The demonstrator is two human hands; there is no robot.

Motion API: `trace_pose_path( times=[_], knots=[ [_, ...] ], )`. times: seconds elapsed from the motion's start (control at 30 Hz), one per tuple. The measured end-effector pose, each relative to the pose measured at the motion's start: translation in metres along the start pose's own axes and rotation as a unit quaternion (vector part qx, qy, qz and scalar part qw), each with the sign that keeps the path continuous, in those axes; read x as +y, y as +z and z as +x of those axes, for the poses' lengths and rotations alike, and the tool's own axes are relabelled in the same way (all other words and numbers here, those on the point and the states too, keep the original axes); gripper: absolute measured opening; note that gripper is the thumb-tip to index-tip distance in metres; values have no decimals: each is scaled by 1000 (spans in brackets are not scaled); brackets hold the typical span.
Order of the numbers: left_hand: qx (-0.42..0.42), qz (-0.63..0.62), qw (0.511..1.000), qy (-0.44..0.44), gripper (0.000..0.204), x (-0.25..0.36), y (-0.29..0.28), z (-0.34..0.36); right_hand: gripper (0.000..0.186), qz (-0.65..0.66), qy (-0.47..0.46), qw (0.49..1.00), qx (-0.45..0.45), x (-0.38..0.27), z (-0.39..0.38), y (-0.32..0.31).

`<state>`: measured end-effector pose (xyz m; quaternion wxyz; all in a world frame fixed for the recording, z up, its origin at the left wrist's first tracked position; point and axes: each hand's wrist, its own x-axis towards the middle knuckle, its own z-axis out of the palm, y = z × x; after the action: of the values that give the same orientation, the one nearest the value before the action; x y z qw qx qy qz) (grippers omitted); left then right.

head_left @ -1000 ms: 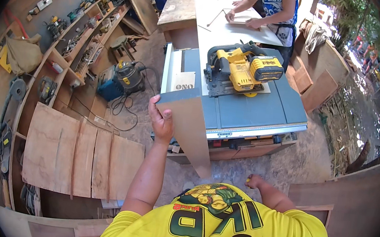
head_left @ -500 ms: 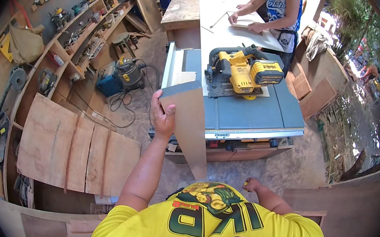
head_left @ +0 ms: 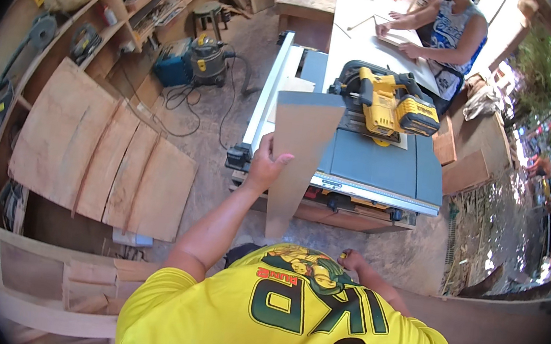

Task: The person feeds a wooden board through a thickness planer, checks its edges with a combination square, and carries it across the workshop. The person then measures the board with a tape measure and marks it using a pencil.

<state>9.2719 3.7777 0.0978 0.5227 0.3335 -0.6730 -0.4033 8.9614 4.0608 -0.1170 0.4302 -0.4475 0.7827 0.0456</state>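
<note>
My left hand [head_left: 268, 166] is closed around the left edge of a long, tapering wooden board [head_left: 305, 138] with a dark grey end edge. The board stands upright in front of me, and its wider end overlaps the grey top of a table saw [head_left: 371, 166] in the picture. Low at my right side, my right hand [head_left: 351, 259] is closed on a small yellow thing, too small to name. A yellow and black cordless circular saw [head_left: 386, 110] rests on the table saw, beyond the board.
Behind the table saw, a person [head_left: 457, 40] leans over a white sheet [head_left: 378, 48] on a workbench. A shop vacuum [head_left: 206, 62] with a hose and loose cords stands on the floor at left. Wooden panels [head_left: 101, 152] lean by tool shelves [head_left: 123, 19].
The board has swung more upright and its wide end has shifted right, my left hand still on it. My right hand has come closer to my body. The whole view has tilted.
</note>
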Motion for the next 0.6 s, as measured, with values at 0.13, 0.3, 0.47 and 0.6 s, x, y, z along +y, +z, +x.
trace_pose_path(
  times=[0.13, 0.3, 0.47, 0.6],
  knots=[
    [-74, 74, 994, -23, 59, -3, -15, -1, 55, 10, -1, 1000, 2, 2, 2, -1],
    [-56, 106, 978, 173, 35, -32, -54, 33, 62, 23, 23, 998, 49, -7, -9, -4],
    [-23, 265, 964, 21, 52, -70, -67, 65, 62, 172, -28, 981, 84, -27, -26, -10],
    [-182, 358, 896, -188, 84, -74, -60, 67, 54, 276, -200, 898, 279, -138, -88, -78]
  ],
)
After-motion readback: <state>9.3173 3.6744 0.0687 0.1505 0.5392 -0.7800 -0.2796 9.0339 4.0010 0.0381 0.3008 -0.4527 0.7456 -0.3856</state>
